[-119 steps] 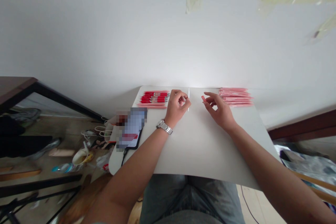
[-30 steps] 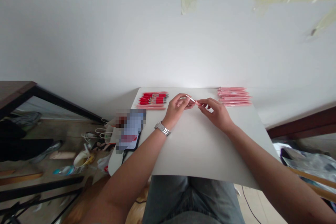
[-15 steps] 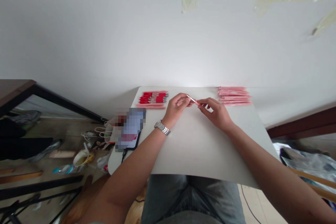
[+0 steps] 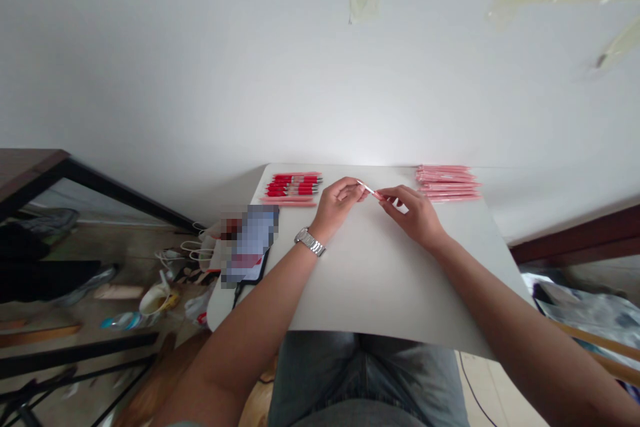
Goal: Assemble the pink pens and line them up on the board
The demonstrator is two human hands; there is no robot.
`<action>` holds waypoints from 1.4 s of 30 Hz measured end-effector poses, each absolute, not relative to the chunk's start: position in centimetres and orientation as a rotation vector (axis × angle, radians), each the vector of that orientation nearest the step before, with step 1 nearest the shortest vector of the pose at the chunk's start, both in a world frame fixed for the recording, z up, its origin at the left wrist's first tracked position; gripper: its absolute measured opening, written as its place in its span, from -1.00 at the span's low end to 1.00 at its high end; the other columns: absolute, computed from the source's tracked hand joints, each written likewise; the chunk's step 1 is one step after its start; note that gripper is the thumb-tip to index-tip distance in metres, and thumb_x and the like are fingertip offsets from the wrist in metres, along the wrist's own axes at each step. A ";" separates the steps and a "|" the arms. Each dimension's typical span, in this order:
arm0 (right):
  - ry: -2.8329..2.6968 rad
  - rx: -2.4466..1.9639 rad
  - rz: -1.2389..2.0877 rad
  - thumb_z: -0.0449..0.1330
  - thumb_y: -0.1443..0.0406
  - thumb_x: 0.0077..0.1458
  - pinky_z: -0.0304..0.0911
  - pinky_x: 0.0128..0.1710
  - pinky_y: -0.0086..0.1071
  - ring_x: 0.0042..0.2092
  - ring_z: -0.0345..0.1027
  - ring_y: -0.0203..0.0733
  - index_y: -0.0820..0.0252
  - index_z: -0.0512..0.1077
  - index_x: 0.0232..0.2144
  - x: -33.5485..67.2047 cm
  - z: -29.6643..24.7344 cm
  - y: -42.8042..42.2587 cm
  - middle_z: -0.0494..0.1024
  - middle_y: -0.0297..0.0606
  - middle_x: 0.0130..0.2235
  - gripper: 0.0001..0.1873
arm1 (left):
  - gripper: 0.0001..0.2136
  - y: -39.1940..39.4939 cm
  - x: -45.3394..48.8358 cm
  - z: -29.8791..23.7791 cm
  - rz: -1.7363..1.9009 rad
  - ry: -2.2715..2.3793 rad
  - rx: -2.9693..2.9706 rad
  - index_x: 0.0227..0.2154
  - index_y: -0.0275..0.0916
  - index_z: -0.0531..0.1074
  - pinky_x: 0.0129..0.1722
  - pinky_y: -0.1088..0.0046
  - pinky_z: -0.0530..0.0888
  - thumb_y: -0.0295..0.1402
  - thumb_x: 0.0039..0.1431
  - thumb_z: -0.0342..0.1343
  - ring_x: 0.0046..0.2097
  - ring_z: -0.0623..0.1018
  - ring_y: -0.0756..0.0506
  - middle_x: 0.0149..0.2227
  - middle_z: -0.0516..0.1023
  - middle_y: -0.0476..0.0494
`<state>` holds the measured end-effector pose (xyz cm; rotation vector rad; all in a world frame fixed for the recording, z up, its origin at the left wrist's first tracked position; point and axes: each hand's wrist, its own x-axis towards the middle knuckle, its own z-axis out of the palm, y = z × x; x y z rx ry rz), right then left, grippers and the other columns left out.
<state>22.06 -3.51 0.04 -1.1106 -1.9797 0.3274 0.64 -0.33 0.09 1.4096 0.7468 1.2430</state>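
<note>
A thin pink-and-white pen-like stick [image 4: 369, 189] slants between my two hands above the white table. My left hand [image 4: 341, 203], with a metal watch at the wrist, pinches its upper-left part. At the lower-right end, the thumb and fingers of my right hand [image 4: 407, 211] are closed on the same stick. My fingers cover parts of it, so its exact kind is unclear. To the left lie several red pens [image 4: 295, 185] in a row, with slim pink sticks [image 4: 289, 201] beside them. A pile of pink sticks [image 4: 447, 183] lies beyond my right hand.
A phone [image 4: 253, 243], partly pixelated, lies at the left edge of the white table [image 4: 380, 287] with a cable attached. The wall [image 4: 310, 80] stands directly behind the table. Bags, a bottle [image 4: 123, 321] and a cup [image 4: 154, 300] are on the floor at left.
Both hands keep the stick in almost the same place. It shows slightly more of its white length between my fingers; the whole view has shifted a little.
</note>
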 end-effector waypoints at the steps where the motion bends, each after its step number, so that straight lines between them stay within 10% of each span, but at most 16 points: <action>1: -1.979 -1.109 0.327 0.14 0.18 0.38 0.41 -0.27 -0.26 -0.25 0.49 -0.15 0.03 0.52 -0.03 22.1 0.0 -3.5 0.59 -0.23 -0.24 -0.78 | -0.72 -0.3 0.6 0.2 1.252 0.752 1.412 -0.22 -0.24 0.55 -0.08 0.35 0.56 -0.09 0.24 0.29 -0.20 0.64 -0.07 -0.23 0.66 -0.16; 24: -1.871 -1.149 0.328 0.17 0.17 0.37 0.42 -0.28 -0.27 -0.24 0.50 -0.17 0.03 0.53 -0.03 22.1 0.0 -3.5 0.62 -0.24 -0.22 -0.78 | -0.86 0.7 -1.9 0.8 1.491 1.281 1.899 -0.16 -0.14 0.56 0.00 0.27 0.42 -0.28 0.36 0.12 -0.13 0.55 -0.16 -0.19 0.61 -0.16; 42: -1.841 -1.153 0.349 0.19 0.20 0.36 0.42 -0.28 -0.28 -0.24 0.51 -0.19 0.05 0.53 -0.03 22.0 -0.2 -3.4 0.63 -0.24 -0.19 -0.80 | -0.83 -0.1 -2.6 1.3 0.804 1.809 2.473 -0.16 -0.05 0.63 0.02 0.06 0.31 -0.35 0.24 0.17 0.04 0.40 -0.31 -0.03 0.52 -0.19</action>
